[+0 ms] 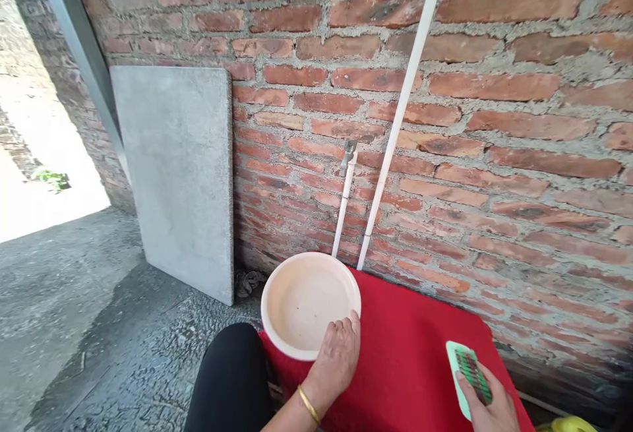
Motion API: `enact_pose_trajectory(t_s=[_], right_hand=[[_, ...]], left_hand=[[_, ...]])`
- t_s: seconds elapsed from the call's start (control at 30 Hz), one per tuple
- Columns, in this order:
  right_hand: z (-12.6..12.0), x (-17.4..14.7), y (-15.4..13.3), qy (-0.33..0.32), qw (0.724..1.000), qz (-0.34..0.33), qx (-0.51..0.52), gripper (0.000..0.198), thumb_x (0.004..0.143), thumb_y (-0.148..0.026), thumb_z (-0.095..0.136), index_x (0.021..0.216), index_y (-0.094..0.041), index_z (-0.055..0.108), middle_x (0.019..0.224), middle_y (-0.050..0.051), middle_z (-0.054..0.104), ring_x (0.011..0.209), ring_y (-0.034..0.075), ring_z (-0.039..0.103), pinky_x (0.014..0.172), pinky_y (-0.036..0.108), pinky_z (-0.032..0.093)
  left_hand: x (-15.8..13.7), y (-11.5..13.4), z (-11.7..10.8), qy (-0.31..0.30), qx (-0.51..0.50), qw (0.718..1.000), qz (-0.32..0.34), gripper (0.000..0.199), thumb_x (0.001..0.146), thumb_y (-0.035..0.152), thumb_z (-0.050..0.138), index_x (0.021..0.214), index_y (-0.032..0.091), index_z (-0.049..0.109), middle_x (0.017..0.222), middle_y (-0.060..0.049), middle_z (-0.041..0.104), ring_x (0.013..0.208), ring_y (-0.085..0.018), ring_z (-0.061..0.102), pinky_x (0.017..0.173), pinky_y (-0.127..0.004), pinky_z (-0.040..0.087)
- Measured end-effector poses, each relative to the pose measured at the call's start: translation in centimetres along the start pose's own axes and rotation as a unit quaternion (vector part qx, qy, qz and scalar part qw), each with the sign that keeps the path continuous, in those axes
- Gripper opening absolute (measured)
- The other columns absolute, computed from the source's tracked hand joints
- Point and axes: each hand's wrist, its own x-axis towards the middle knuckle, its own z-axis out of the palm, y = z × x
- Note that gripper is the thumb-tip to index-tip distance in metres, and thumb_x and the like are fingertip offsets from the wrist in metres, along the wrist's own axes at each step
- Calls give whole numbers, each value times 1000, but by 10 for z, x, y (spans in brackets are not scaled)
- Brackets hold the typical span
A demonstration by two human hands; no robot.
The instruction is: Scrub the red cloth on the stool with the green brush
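Observation:
A pale cream plastic basin point(301, 310) stands on the left end of a red cloth point(400, 346), a few dark specks on its inner bottom. My left hand point(339, 349), a gold bangle at its wrist, is closed over the basin's near right rim. At the lower right my right hand point(494, 405) grips a light green scrubbing brush point(459, 363). Its green and brownish bristles face up and to the right, partly behind my fingers. The brush is above the cloth and apart from the basin.
Behind the cloth rises a brick wall point(297, 76). A tap point(349, 152) on a white pipe and a taller white pipe point(403, 102) run along it. A grey slab point(178, 168) leans at left above wet floor point(143, 353). Something yellow point(571, 425) shows bottom right.

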Motion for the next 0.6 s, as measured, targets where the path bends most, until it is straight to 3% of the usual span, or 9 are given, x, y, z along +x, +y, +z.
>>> enact_pose_trajectory(t_s=[0.1,0.2,0.47,0.6], right_hand=[[23,-10,-15,-43,998,-8,45,81,76,-80,42,127,-20,61,109,17,68,103,37,64,88,50,53],[34,-15,-17,-51,998,-30,-17,81,78,-79,35,129,-21,61,109,18,66,97,39,64,87,55,51],[38,-22,-20,-35,997,-56,-46,75,83,-71,30,129,-20,62,108,16,65,95,35,63,86,51,50],[39,-24,-24,-35,997,-61,-39,65,85,-62,36,128,-21,63,109,15,66,95,32,63,85,47,50]], left_hand=[[-1,0,2,-4,3,1000,3,58,82,20,60,139,10,59,108,-12,63,101,-21,59,97,-37,49],[-2,-1,2,-20,-6,1000,8,62,83,20,59,144,13,55,104,-11,63,98,-21,60,94,-39,50],[-13,1,17,9,-34,999,4,60,81,15,61,141,10,57,112,-14,66,103,-23,63,96,-38,52],[-12,-4,29,-20,-142,988,-50,55,84,18,61,138,11,59,112,-14,72,96,-22,68,89,-35,54]])
